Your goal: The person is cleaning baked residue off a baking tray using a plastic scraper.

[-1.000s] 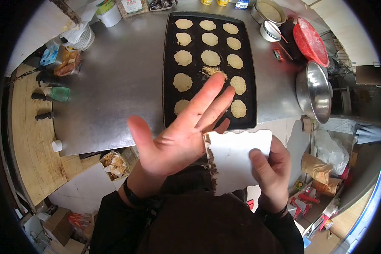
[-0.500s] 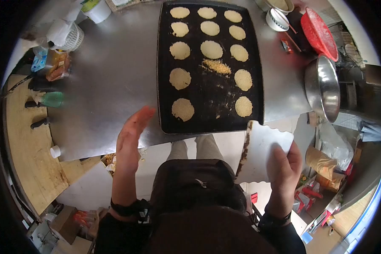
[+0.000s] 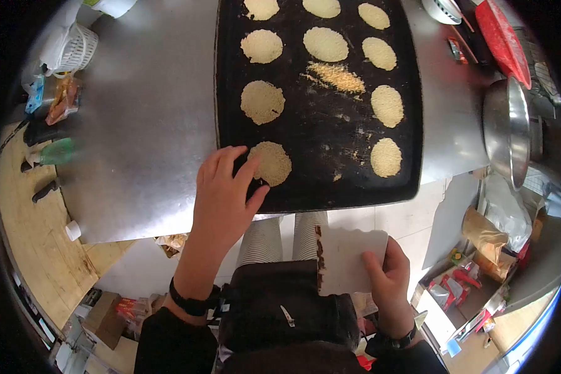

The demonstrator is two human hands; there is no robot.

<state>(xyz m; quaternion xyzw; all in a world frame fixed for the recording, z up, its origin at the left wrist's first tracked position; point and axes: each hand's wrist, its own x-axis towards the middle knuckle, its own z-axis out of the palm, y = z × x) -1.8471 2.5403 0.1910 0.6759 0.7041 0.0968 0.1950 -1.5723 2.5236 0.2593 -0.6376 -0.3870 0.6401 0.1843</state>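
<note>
A black baking tray (image 3: 330,193) lies on the steel table, carrying rows of thin round pale wafers. My left hand (image 3: 225,187) reaches over the tray's near left corner with fingers spread, fingertips right at the edge of the nearest wafer (image 3: 272,164). In my right hand (image 3: 389,280) is a white dough scraper (image 3: 349,258) with a wavy edge, its left edge crusted with brown residue. It is held low, in front of the tray's near edge. A heap of golden crumbs (image 3: 336,76) lies in the tray's middle column, with scraped smears nearer to me.
The steel table (image 3: 143,124) stretches left of the tray. At right stand a metal bowl (image 3: 508,131) and a red basin (image 3: 503,40). A white basket (image 3: 78,48) and a wooden board (image 3: 40,243) with knives are at left.
My left hand has moved from beside the tray up and right over its near left corner. The scraper has dropped lower and shifted left. The view has moved closer to the tray.
</note>
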